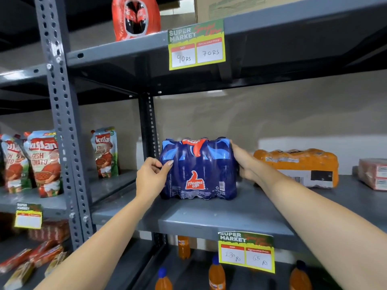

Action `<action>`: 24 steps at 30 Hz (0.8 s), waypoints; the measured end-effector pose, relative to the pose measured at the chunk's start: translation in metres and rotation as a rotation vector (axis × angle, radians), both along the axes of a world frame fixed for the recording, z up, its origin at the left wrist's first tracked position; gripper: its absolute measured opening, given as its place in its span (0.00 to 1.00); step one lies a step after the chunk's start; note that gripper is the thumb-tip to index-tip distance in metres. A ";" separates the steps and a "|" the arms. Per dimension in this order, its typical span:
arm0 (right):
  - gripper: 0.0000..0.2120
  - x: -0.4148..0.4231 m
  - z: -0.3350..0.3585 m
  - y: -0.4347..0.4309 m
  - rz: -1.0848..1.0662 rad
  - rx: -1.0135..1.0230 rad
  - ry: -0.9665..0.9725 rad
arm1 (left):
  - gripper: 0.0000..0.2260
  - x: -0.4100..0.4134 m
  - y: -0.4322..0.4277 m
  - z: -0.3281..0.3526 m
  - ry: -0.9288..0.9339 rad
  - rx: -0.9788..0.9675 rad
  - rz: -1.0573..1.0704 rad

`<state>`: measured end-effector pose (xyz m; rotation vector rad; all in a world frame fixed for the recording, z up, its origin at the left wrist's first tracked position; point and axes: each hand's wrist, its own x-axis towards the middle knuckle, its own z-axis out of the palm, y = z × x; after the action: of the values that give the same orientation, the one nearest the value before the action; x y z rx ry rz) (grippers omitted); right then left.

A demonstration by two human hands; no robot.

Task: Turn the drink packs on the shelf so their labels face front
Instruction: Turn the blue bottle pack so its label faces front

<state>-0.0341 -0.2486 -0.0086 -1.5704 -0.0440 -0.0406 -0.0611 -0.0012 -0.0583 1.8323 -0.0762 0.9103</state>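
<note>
A blue shrink-wrapped Thums Up drink pack stands upright on the grey middle shelf, its red thumb logo facing me. My left hand grips its left side with the thumb on the front wrap. My right hand holds its right upper edge, fingers partly hidden behind the pack. An orange drink pack lies to the right on the same shelf, showing a barcode panel. A red pack sits at the far right edge. A red cola pack stands on the shelf above.
A perforated grey upright divides this bay from ketchup pouches on the left. Price tags hang on the upper shelf edge and the middle shelf edge. Orange bottles stand on the shelf below.
</note>
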 end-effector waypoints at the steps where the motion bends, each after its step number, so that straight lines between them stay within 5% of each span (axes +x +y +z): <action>1: 0.26 -0.007 -0.002 0.000 -0.004 -0.040 -0.017 | 0.15 0.004 0.001 0.001 0.034 -0.022 0.014; 6: 0.20 -0.043 -0.012 -0.005 -0.027 -0.192 -0.158 | 0.15 0.041 -0.017 0.009 0.259 -0.237 0.026; 14: 0.10 -0.076 -0.021 0.011 0.039 -0.328 -0.242 | 0.14 0.055 -0.038 0.017 0.478 -0.712 -0.533; 20: 0.14 -0.021 -0.009 -0.017 -0.194 -0.229 -0.265 | 0.08 0.020 -0.015 0.024 0.240 -0.511 -0.213; 24: 0.27 0.029 0.006 -0.017 -0.239 -0.147 -0.130 | 0.33 -0.018 -0.033 0.028 -0.005 -0.273 -0.273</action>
<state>-0.0046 -0.2653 -0.0028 -1.7116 0.0391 -0.3337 -0.0794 -0.0344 -0.0307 1.5221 -0.1908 0.6959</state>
